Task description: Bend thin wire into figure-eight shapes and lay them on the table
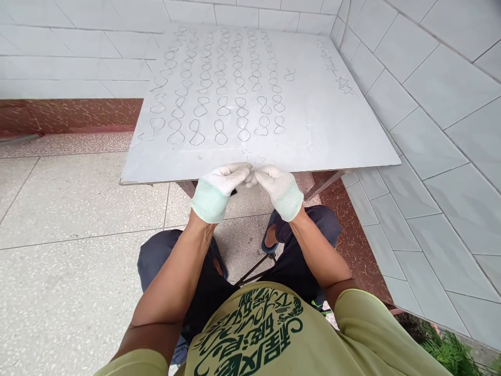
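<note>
Both my hands wear white knitted gloves with pale green cuffs and meet at the front edge of a light grey board (332,138). My left hand (227,178) has its fingers pinched together, close against the other hand. Thumb and fingers of my right hand (274,183) are closed too, and a thin wire (262,194) hangs down beside them. The wire seems to run between both hands' fingertips, though its upper part is mostly hidden. Just beyond the fingers lie short curved wire bits (261,158). Rows of thin wire figure-eights (221,131) cover the board's left and middle.
Star-shaped wire pieces (344,85) lie toward the board's right edge, and a small bent wire (289,76) lies right of the rows. Tiled walls (426,78) border the board behind and on the right. My knees and sandals (269,237) are below its front edge.
</note>
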`<state>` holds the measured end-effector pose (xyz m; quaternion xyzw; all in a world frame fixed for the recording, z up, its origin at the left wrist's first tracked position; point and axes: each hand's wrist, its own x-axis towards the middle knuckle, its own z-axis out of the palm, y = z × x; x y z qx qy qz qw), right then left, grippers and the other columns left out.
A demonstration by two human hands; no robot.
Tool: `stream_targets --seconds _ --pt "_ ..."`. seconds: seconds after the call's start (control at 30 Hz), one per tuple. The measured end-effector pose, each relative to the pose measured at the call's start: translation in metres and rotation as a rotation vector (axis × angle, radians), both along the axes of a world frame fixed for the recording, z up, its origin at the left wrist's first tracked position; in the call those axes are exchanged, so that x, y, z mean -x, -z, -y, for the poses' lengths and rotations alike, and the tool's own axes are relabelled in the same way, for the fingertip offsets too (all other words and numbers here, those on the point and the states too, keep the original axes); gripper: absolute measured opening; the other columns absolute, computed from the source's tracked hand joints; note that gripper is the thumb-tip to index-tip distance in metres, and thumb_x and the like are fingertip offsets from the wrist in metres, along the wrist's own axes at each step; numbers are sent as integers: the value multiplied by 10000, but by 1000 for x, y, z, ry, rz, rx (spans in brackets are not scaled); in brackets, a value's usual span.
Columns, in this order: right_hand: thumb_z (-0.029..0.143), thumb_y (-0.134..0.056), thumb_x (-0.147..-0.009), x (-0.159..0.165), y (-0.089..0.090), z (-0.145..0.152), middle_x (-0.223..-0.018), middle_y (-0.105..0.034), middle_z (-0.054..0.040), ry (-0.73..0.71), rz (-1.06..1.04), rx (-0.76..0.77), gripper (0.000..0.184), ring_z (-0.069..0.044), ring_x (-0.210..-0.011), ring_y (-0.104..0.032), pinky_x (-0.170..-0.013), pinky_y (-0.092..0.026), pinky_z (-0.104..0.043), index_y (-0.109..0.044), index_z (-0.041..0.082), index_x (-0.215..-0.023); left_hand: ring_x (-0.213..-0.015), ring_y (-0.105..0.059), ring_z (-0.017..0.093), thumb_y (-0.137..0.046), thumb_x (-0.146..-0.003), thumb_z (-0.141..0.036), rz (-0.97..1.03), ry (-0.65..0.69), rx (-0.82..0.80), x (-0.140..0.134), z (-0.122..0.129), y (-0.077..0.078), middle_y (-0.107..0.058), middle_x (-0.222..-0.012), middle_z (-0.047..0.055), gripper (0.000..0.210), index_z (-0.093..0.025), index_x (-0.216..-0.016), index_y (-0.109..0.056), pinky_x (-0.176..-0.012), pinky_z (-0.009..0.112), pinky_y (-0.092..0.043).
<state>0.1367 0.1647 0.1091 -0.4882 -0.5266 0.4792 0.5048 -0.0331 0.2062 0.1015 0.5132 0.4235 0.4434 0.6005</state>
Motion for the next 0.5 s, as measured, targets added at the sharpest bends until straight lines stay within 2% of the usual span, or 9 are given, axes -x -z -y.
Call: stream_targets --seconds 0.13,0.3,0.5 --pt "315 -652 -1019 6 4 2 -847 -854 -7 -9 -76 47 237 -189 -887 -824 -964 -635 -359 -802 232 -856 -942 -774 254 -967 -764 -481 45 -68 16 3 0 1 -845 -937 75 326 -212 -923 -874 -945 411 -621" --pt "303 -689 -1023 14 4 3 -836 -854 -12 -23 -116 115 252 -176 -780 -823 -862 -652 -329 -738 228 -788 -790 -702 197 -951 -738 -430 88 -84 28 7 0 3 -830 -872 57 253 -208 -819 -862 -786 357 -583" --pt "303 -672 -1081 26 -4 6 -725 -802 6 -13 -143 254 263 -137 -579 -739 -653 -591 -271 -744 210 -846 -894 -766 212 -910 -749 -378 104 -220 1 3 12 -2 -830 -884 44 177 -227 -774 -821 -921 369 -617"
